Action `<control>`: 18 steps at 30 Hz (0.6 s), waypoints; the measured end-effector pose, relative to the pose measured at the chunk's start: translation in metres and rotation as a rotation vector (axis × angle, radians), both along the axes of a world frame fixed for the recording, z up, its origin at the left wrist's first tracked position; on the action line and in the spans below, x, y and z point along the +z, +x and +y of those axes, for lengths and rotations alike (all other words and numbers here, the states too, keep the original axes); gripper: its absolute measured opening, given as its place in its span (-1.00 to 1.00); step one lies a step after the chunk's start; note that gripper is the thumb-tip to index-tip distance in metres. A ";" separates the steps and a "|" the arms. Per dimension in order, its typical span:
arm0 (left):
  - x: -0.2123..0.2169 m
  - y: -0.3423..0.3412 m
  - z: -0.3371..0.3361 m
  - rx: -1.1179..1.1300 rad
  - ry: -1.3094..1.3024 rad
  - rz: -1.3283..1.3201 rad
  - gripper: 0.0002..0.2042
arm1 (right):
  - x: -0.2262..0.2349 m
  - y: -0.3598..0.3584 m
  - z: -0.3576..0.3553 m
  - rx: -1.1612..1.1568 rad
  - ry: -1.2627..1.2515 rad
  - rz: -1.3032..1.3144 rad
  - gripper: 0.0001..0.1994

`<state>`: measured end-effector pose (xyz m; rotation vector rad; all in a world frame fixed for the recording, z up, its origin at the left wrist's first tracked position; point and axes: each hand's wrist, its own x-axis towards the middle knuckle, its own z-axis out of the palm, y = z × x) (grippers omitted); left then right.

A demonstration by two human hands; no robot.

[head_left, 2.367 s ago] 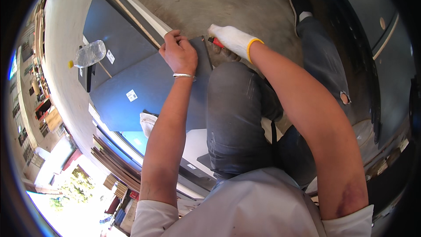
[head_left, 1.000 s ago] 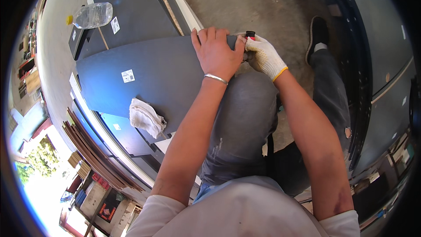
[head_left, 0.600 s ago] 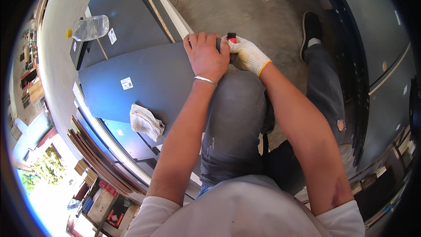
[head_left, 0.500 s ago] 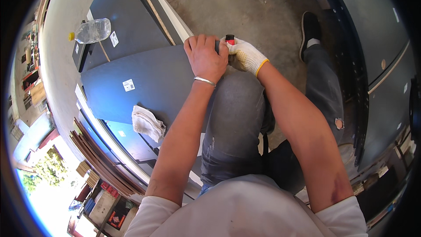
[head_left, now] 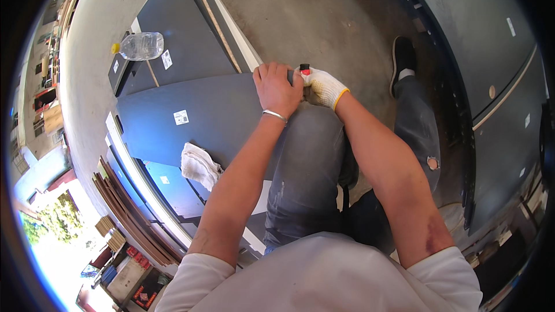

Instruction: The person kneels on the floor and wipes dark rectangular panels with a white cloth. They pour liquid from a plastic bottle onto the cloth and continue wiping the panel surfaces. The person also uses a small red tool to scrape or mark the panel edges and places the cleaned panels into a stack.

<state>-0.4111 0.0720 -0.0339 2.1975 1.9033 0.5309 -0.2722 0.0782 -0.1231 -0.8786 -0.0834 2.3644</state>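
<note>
Clock directions are centred on the left hand (head_left: 279, 89), with 12 at the top of the view.

1. Workpiece: the dark grey panel (head_left: 219, 104) extends from the left hand toward 8 and 9 o'clock and lies over other boards. Its near end is beside the raised knee (head_left: 312, 130).

2. Left hand: bare, laid across the end of the panel. The fingers are slightly spread and reach the far edge; the thumb points to 1 o'clock. Whether the fingertips pinch the edge cannot be told.

3. Right hand (head_left: 325, 88): gloved, at 3 o'clock. The fingers are closed around a red-and-black tool (head_left: 305, 70), whose dark end projects at 2 o'clock. The rest of the tool is hidden.

4. Handling: apply firm, even pressure with the bare palm to prevent rocking. Hold the left thumb clear of the tool, since the two are close. Move the gloved hand in short, controlled strokes, wrist straight.

5. Surroundings: a folded white cloth (head_left: 200, 166) rests on the panel between 7 and 8 o'clock; a clear bottle (head_left: 141, 46) lies between 9 and 10.
</note>
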 end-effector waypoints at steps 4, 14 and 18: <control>0.004 -0.001 -0.001 -0.029 0.043 -0.005 -0.75 | 0.000 0.001 -0.005 -0.114 -0.081 -0.050 -0.80; -0.003 -0.001 -0.001 -0.003 0.038 -0.021 -0.75 | -0.002 0.000 0.000 -0.159 0.076 -0.043 -0.80; -0.002 -0.001 -0.002 -0.001 -0.053 -0.026 -0.69 | 0.005 0.000 0.003 -0.139 0.054 -0.116 -0.79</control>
